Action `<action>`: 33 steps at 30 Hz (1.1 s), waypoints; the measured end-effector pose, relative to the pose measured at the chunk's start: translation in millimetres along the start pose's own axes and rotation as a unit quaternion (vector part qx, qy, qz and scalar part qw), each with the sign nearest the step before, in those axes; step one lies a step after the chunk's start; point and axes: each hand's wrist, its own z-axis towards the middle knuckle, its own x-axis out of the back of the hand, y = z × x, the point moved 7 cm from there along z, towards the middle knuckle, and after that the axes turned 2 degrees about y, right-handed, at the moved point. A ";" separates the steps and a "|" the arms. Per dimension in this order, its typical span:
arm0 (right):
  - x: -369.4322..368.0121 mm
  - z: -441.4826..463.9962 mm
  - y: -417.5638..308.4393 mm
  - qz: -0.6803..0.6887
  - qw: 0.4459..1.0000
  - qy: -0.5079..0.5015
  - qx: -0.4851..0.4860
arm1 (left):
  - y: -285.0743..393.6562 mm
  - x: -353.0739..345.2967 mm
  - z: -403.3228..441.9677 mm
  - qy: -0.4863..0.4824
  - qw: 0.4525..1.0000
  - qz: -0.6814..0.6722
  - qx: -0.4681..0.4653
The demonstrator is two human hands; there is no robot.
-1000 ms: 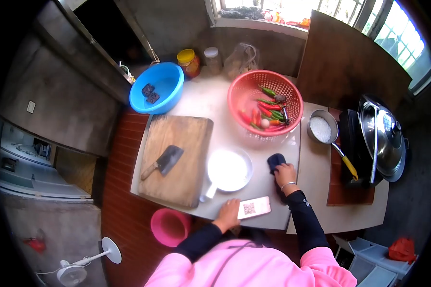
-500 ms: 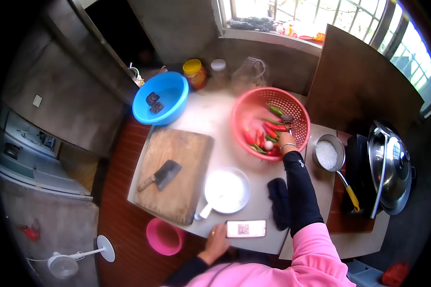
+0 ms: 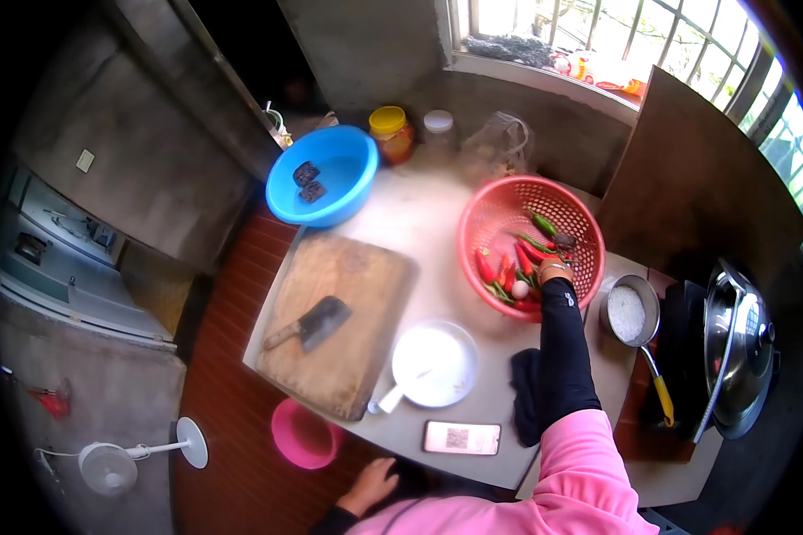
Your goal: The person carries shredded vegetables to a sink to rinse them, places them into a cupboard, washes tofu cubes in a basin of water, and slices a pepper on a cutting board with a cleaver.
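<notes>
My right hand point(image 3: 555, 269) reaches into a red plastic colander point(image 3: 473, 223) and is over the chili peppers. My arm and wrist hide its fingertips. Around it lie red chilies point(image 3: 484, 266), a green chili point(image 3: 542, 223), a small whitish bulb point(image 3: 519, 289) and a dark lump point(image 3: 565, 241). Off the table's front edge, my left hand point(image 3: 370, 486) hangs with loosely bent fingers and nothing visible in them. A phone point(image 3: 461, 438) showing a square code lies on the table to its right.
A cleaver point(image 3: 324, 323) rests on a wooden cutting board point(image 3: 330, 267). Nearby are a white plate point(image 3: 459, 357) with a white-handled utensil, a blue basin point(image 3: 352, 187) holding dark blocks, a saucepan point(image 3: 627, 312), a lidded wok point(image 3: 740, 348) and a pink bucket point(image 3: 305, 437).
My left hand has left the phone and dropped back to the left, off the table. My right hand is still in the colander, slightly deeper among the chilies. The view has shifted.
</notes>
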 end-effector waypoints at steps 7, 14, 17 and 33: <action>71.4 -66.7 -4.2 0.037 0.991 0.074 0.108 | 4.8 8.1 4.9 0.020 1.000 -0.012 -0.016; 104.2 -83.1 37.1 0.577 0.783 0.113 0.203 | 28.1 8.1 10.9 0.012 0.998 -0.004 -0.068; 124.8 -129.7 43.5 0.725 0.657 0.090 0.183 | 43.1 7.8 20.5 -0.004 0.997 -0.022 -0.068; 59.1 -478.4 -68.8 0.306 0.788 0.268 0.462 | 182.0 34.9 81.1 -0.161 0.659 -0.734 -0.021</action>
